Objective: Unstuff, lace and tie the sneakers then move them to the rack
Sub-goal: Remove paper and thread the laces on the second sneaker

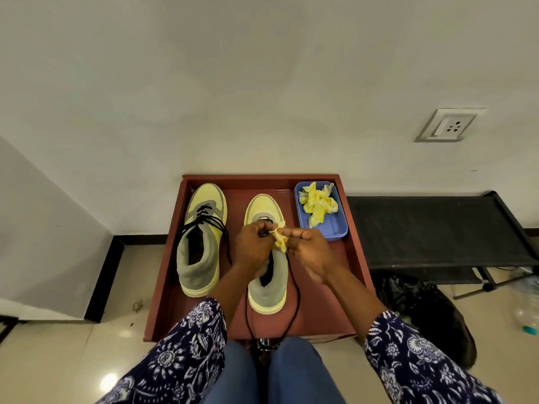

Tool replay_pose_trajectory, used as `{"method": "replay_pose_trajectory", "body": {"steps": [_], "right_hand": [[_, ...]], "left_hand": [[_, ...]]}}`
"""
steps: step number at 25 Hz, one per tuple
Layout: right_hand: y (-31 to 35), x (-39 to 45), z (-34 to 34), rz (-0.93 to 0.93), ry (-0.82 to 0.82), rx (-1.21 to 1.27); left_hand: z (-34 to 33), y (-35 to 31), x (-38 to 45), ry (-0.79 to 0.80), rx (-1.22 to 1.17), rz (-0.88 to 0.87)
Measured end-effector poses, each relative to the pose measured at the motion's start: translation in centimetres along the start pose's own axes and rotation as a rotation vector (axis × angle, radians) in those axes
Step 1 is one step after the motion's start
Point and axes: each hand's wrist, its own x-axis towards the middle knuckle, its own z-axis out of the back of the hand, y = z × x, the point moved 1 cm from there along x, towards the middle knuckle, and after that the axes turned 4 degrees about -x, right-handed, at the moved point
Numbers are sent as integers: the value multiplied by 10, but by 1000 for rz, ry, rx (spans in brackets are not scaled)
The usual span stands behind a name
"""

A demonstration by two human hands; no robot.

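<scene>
Two yellow-and-grey sneakers stand toe-away on a red-brown tray [354, 258]. The left sneaker [201, 240] has its black lace partly threaded and loose. Over the tongue of the right sneaker [267, 293], both hands meet. My left hand [252, 243] holds the shoe's tongue area with curled fingers. My right hand [310, 252] pinches a crumpled yellow paper wad [280, 242] just above the shoe's opening. The right shoe's black lace [297, 298] trails down toward my knees.
A blue plastic basket [338, 225] holding more crumpled yellow paper sits at the tray's back right corner. A black rack [431, 225] stands to the right against the white wall. A dark bag [423, 304] lies under it.
</scene>
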Motion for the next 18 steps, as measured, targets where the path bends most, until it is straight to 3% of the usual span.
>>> {"method": "replay_pose_trajectory", "body": {"steps": [5,10,12,18], "right_hand": [[-24,-22,-18,1,-115,-5],[-59,-28,-7,-40,-504,-233],[-68,-37,-6,-62,-578,-261],[-83,-59,-38,-23,-600,-388]], "left_hand": [[19,-2,-25,108,229,-20],[48,14,-38,176,589,-190],[55,27,-43,290,686,-191],[51,38,-50,476,629,-183]]}}
